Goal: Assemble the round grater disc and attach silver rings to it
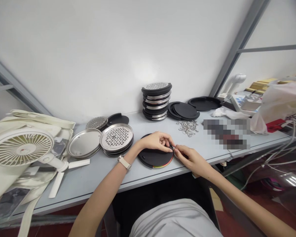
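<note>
A black round disc [155, 157] lies near the table's front edge, with a red, yellow and green band along its lower right rim. Over the disc's far right side, my left hand [160, 141] pinches its edge at a small black tab, fingers curled. Against that same spot, my right hand [187, 157] is closed in a pinch. A small shiny bit shows at its fingertips, too little to name. Behind the right hand lies a loose pile of small metal clasps [188, 128].
Left of the disc are perforated metal grater plates [116, 137] and plain metal lids [84, 143]. A tall stack of black-and-metal discs [156, 102] stands by the wall, with black round trays [184, 111] beside it. A white fan [22, 148] is far left, a plastic bag [277, 102] right.
</note>
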Available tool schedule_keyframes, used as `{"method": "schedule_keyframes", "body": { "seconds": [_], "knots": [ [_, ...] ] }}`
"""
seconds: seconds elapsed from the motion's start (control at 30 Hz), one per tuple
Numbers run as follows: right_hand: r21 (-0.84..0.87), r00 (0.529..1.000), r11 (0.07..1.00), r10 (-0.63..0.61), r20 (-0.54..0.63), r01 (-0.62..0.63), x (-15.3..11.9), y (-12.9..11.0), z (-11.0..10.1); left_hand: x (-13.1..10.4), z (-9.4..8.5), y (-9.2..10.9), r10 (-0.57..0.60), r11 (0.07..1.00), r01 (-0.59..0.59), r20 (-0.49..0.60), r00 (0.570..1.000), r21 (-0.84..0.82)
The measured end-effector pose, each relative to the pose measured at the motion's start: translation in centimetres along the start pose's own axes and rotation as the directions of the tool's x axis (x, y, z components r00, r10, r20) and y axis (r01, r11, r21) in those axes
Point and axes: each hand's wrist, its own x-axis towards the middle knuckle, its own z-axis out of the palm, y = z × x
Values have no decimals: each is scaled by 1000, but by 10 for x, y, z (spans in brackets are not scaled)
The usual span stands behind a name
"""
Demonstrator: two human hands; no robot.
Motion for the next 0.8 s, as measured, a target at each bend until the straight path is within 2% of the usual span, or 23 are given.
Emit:
{"method": "schedule_keyframes", "body": {
  "seconds": [0.27,0.63,0.8],
  "knots": [
    [-6,1000,1000,-22,21,22,0,3,0,0,2,1,86,996,-84,-56,995,22],
    [-15,999,999,-36,7,36,0,4,0,0,3,2,-9,998,6,-40,999,-59],
    [-10,999,999,-42,18,42,0,4,0,-1,2,2,15,998,-17,-23,1000,-66]
  ]
}}
